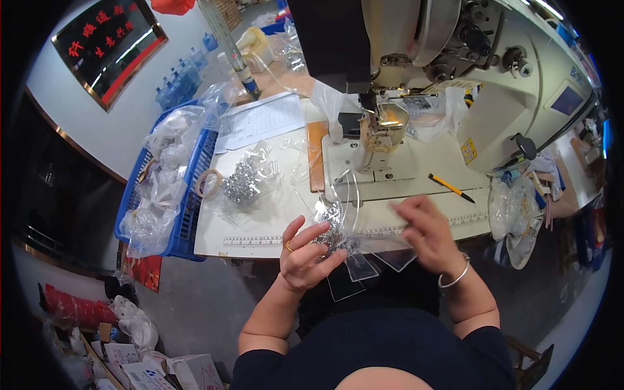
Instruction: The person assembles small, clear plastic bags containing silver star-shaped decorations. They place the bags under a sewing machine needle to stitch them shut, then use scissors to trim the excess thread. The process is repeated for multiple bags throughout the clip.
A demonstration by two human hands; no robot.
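Clear plastic piece with silvery bits is held at the front edge of the surface, on the near side of the sewing machine. It is clamped by the grip of the left hand, fingers and thumb on its near left side. Right hand is raised just to the right, blurred; whether its grip is apart or together cannot be told. Piece is pointed toward the machine, long axis roughly front to back; thin clear strap is looped at the far end, clear flaps are hung past the edge. Blue basket at left is filled with crumpled plastic bags. Silvery pieces are heaped nearby, tape roll set between.
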